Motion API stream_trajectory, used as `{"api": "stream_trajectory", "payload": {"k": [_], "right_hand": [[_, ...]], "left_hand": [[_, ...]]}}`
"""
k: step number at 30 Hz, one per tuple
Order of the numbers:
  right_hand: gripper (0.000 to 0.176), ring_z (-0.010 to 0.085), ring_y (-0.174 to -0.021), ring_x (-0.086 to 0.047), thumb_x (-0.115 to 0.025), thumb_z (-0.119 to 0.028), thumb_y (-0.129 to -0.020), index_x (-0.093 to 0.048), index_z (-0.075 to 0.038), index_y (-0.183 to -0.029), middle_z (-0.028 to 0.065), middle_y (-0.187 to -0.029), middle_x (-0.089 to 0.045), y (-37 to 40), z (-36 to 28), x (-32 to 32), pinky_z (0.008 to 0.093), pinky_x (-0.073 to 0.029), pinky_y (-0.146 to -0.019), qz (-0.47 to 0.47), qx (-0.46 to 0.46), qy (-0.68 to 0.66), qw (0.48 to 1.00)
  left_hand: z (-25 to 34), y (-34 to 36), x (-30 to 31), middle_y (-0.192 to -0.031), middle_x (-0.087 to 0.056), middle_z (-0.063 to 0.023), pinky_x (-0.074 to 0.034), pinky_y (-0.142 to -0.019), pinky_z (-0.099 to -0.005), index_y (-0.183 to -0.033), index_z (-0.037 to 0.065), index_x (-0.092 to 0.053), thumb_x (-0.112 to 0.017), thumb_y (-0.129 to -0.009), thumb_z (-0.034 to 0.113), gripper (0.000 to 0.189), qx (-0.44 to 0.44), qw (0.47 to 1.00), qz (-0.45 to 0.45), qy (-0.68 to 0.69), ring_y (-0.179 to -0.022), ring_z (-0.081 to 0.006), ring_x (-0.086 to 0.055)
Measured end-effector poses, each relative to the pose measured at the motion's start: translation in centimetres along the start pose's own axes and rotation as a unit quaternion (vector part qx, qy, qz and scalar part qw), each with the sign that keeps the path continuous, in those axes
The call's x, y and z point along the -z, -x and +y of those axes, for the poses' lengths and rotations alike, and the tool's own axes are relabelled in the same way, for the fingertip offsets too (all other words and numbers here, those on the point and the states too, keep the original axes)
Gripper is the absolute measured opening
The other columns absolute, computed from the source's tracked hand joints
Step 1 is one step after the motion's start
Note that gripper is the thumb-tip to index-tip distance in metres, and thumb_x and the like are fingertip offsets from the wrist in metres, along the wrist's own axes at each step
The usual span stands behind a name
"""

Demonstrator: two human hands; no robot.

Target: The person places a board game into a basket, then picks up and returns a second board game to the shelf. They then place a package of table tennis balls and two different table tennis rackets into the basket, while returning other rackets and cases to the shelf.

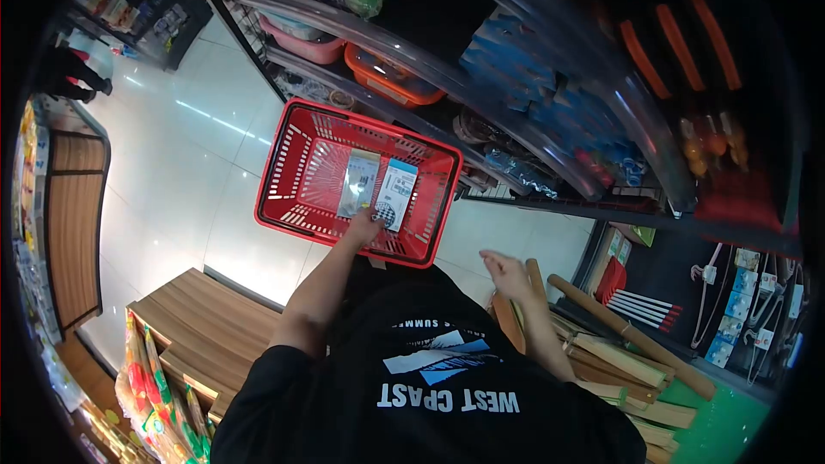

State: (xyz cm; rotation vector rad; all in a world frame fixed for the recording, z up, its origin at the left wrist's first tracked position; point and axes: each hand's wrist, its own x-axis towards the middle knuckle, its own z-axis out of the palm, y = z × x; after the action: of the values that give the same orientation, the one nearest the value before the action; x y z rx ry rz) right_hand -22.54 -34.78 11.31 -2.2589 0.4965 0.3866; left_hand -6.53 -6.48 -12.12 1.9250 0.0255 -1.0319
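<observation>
A red shopping basket (284,222) is held out in front of my body, tilted a little. My left hand (365,228) reaches over its near rim with the fingers closed, seemingly round the basket's handle, though the grip is partly hidden. Just beyond those fingers, inside the basket, lie a flat clear-fronted pack (357,180) and a white-and-blue pack (397,189) with dark print. A small black-and-white checked patch shows beside the fingertips. Off to the basket's right, my right hand (507,275) hangs in the air with loosely curled fingers, a little apart and holding nothing.
Shop shelves (404,39) with clear front strips run along the far right side, carrying an orange tub (387,77) and blue packs (516,60). Long wooden pieces (636,344) stand near my right arm. A wooden display stand (206,309) is at left. Another person (73,73) stands on the tiled floor.
</observation>
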Motion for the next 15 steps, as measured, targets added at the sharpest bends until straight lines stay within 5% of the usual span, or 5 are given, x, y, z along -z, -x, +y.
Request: {"api": "stream_trajectory", "payload": {"k": [4,6,15], "right_hand": [[0.025,0.0217,-0.077,-0.066,-0.055,-0.021,-0.093,-0.066,-0.004,-0.107,0.0162,-0.087,-0.068,3.5,6.3,-3.5,0.0310,-0.051,-0.071,-0.049,-0.069,0.028,0.996],[0.026,0.0187,-0.089,-0.066,-0.056,-0.022,-0.093,-0.066,-0.006,-0.110,0.0112,-0.097,-0.070,4.6,7.5,-3.8,0.0294,-0.050,-0.080,-0.106,-0.169,-0.031,0.980],[0.028,0.0106,-0.077,-0.061,-0.058,-0.025,-0.094,-0.065,-0.004,-0.111,0.0042,-0.088,-0.068,8.1,13.3,-1.2,0.0252,-0.049,-0.069,-0.041,-0.235,-0.052,0.970]], "left_hand": [[-0.4,-2.6,-0.9,-0.111,-0.063,-0.0243,-0.048,-0.089,-0.0392,-0.122,-0.003,-0.053,-0.067,-0.078,0.024,0.054,-0.003,1.000,-0.001,-0.029,-0.104,-0.0346,-0.061],[0.8,-3.2,-0.9,-0.114,-0.061,-0.0258,-0.047,-0.092,-0.0402,-0.127,-0.004,-0.048,-0.066,-0.078,0.022,0.058,0.034,0.997,-0.017,-0.066,-0.109,-0.0361,-0.058],[-2.3,-8.3,-4.8,-0.123,-0.051,-0.0316,-0.042,-0.099,-0.0434,-0.135,-0.001,-0.026,-0.068,-0.073,0.027,0.080,0.119,0.986,0.001,-0.115,-0.116,-0.0439,-0.050]]}}
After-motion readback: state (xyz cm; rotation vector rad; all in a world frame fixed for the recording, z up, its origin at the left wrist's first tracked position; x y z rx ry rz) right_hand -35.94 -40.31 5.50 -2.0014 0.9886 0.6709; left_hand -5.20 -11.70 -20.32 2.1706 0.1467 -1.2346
